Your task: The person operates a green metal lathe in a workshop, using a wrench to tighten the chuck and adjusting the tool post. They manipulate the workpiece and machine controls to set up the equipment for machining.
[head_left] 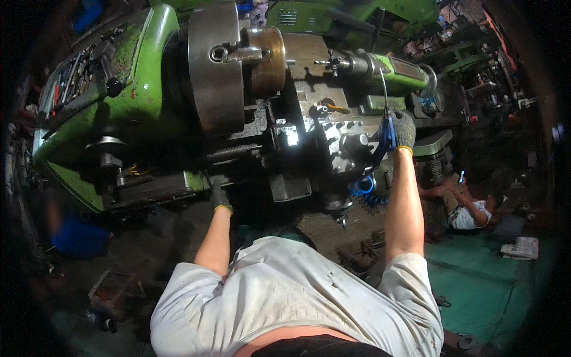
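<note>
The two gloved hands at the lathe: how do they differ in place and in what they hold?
The right hand is raised beside the green tailstock, shut on a blue-handled air gun. The left hand sits lower, on the lathe's dark front edge under the chuck; whether it grasps anything is unclear. Both wear grey gloves with yellow cuffs.

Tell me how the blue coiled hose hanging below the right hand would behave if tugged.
The blue coiled hose would probably stretch and spring back, since it hangs in loose spiral loops. It looks thin and plastic, so likely light and floppy. It may snag: it dangles close against the lathe, below the tool in the gloved right hand.
</note>
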A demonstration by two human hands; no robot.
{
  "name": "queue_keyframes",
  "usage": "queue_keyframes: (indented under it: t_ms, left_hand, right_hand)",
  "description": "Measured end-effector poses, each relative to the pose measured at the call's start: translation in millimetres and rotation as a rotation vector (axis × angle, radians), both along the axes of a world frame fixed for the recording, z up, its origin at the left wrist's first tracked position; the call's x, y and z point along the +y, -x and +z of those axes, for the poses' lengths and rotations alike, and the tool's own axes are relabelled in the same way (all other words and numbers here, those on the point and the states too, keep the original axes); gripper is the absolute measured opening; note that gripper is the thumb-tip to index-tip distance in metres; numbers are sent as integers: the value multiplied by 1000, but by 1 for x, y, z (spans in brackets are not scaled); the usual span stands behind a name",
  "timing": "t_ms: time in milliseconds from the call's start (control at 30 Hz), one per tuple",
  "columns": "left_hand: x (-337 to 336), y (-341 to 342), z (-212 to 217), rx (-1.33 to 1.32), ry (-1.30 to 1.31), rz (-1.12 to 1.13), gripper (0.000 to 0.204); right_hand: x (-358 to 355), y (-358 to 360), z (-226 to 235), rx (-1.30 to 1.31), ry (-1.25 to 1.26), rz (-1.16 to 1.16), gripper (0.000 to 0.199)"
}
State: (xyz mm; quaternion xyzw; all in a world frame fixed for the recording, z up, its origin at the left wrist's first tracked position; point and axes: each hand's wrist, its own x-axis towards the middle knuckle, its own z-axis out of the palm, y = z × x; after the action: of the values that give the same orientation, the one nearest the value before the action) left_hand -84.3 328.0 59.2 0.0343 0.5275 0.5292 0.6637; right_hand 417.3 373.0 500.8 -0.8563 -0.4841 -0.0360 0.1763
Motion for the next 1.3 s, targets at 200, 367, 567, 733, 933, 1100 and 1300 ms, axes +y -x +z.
queue_keyframes:
  t_ms: [200, 367, 567, 733, 933, 1100, 1300]
  left_hand:
    - [16, 7, 40, 700, -185, -51, 48]
    - [-6, 3, 100, 1303, -152, -595, 42]
    - [-18, -15, 101, 1436, -408, -750, 33]
    - [-34, -28, 70, 1896, -773, -794, 35]
    - [-44, -110, 189, 1552, -573, -794, 25]
    - [-36, -118, 206, 1587, -643, -781, 30]
    - [-23, -112, 207, 1483, -563, -700, 30]
  right_hand:
    - [0, -5, -6, 65, 11, -125, 52]
    - [-5, -2, -6, 125, 4, -96, 51]
    - [-7, -4, -2, 192, -19, -40, 50]
    - [-7, 6, -5, 284, -190, 135, 36]
    - [-16, -9, -22, 287, -278, 286, 26]
    - [-19, -12, -30, 385, -374, 365, 27]
    - [-19, -18, -34, 393, -339, 447, 25]
